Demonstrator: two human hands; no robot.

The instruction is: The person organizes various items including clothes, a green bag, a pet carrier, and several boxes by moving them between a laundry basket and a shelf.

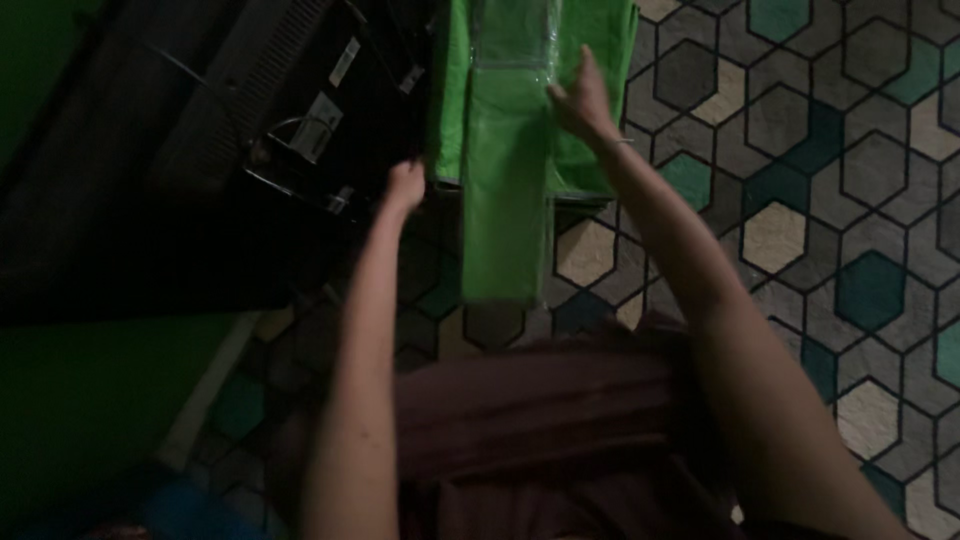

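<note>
A bright green fabric storage bag (510, 150) with a clear plastic window stands on the patterned floor ahead of me. A long green flap hangs down from its front. My left hand (404, 186) is closed at the bag's lower left corner, gripping its edge. My right hand (583, 103) lies flat on the bag's right front, fingers pointing up and slightly apart. A thin bracelet circles my right wrist.
A dark black appliance or cabinet (230, 130) with white labels and wires stands close on the left of the bag. The floor (850, 200) has a hexagon pattern in grey, teal and cream. A green wall (70, 400) runs along the lower left.
</note>
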